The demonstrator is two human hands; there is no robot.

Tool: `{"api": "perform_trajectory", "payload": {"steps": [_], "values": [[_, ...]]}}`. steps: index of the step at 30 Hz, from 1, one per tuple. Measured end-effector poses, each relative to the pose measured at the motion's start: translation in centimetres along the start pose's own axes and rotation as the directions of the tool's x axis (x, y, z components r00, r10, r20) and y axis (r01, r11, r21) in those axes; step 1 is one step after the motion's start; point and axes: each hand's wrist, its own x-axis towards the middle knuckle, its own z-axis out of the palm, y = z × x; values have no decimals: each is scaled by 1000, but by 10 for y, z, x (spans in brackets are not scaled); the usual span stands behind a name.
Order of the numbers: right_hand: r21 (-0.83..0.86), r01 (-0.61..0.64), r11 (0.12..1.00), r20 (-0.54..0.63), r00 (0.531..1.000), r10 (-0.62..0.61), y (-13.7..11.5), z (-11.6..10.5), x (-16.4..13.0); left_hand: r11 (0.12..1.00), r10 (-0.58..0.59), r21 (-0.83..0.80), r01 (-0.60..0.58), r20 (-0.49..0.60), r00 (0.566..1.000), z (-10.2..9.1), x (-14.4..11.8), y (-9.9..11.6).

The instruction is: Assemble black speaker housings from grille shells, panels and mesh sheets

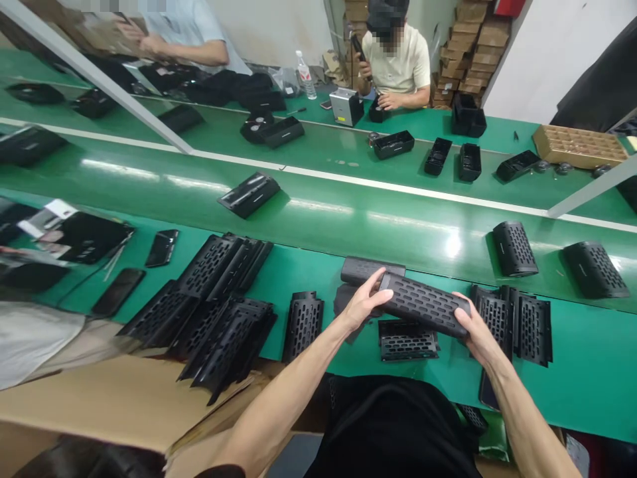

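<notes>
Between my two hands I hold a long black housing with a slotted grille, raised above the green bench. My left hand grips its left end, thumb on top. My right hand is closed round its right end. Behind my left hand lies another black slotted housing. Just below the held one rests a loose black grille panel. Next to my right hand are more grille panels. A single panel lies left of my left forearm.
Stacked grille panels overhang the bench edge at left, near two phones. Beyond the bench runs a green conveyor carrying black housings. White frame bars slant across it. Two people work on the far side.
</notes>
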Motion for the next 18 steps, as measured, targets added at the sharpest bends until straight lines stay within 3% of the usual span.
{"api": "perform_trajectory", "payload": {"steps": [3,5,7,8,13,18], "values": [[67,59,996,-46,997,-56,-9,2,37,996,83,36,-78,-171,982,-18,12,8],[125,80,989,-106,992,-67,-11,9,70,973,195,192,-130,-375,906,-35,14,4],[170,75,983,-179,983,-44,-11,19,107,933,270,350,-88,-515,813,-49,11,-9],[184,65,981,-215,976,-24,-10,24,125,918,271,394,-42,-548,792,-52,8,-18],[156,1,988,-376,925,58,-3,43,190,792,143,564,235,-546,826,-42,10,-72],[-33,-28,999,-435,900,11,-4,33,198,634,104,696,336,-507,855,-34,35,-96]]}}
